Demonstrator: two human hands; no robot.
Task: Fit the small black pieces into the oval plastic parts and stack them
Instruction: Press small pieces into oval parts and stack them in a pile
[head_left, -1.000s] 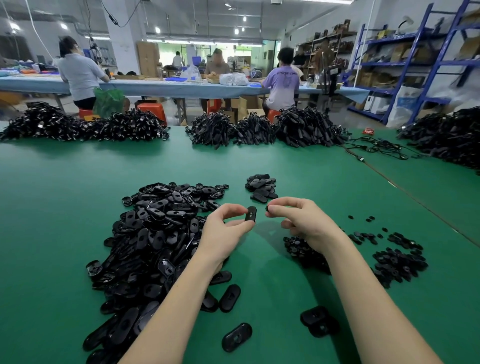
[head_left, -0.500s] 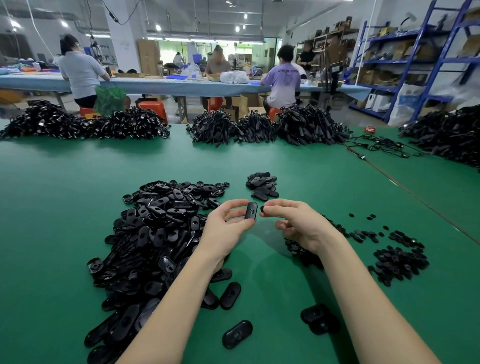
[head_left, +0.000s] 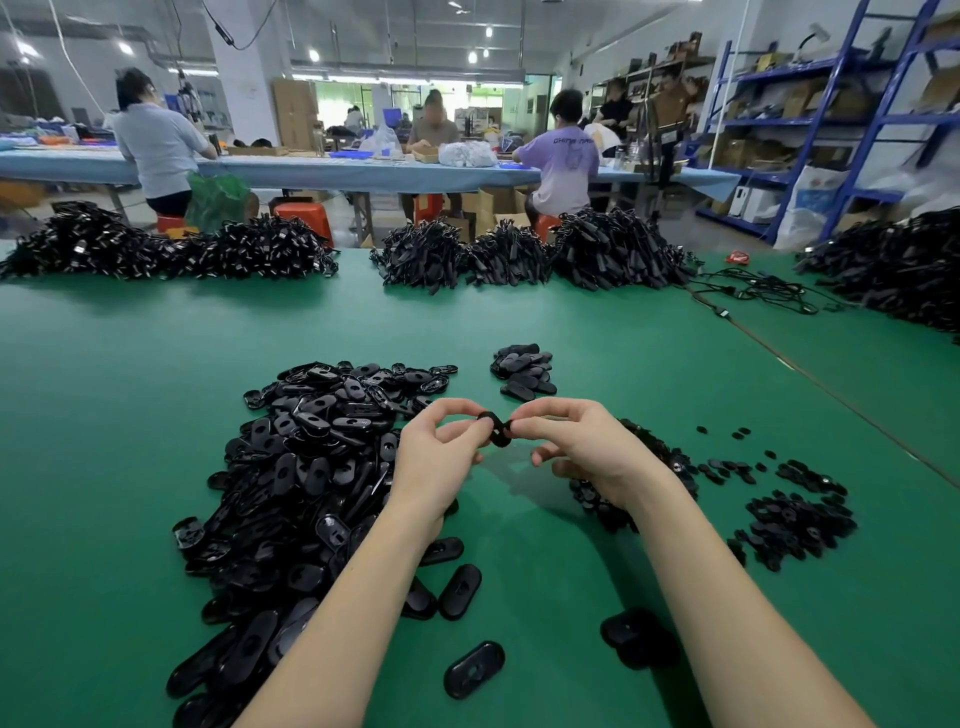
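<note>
1. The oval part (head_left: 497, 430) is held up over the green surface (head_left: 104, 415), between the two hands and in front of the big pile. The left hand (head_left: 441, 457) pinches it at its left edge with thumb and forefinger. The right hand (head_left: 582, 441) has its fingertips closed against the right edge; a small black piece is probably pinched there, but it is too hidden to tell.
2. Handling, as a judgement: the oval part looks like thin, stiff moulded plastic, very light, with a smooth and slightly glossy skin that could slip. It is best held by its long rims, so the middle opening is free for the insert.
3. The small black pieces look tiny and light, easy to drop or flick away. A fingertip pinch suits them, pressed straight in.
4. Counts: one oval part in hand. The big pile of oval parts (head_left: 311, 467) on the left holds too many to count. A few loose ones lie near the forearms.
5. One small heap of finished parts (head_left: 522, 371) sits beyond the hands, perhaps a dozen or so.
6. The small black pieces (head_left: 789, 519) lie scattered on the right in heaps, too many to count.
</note>
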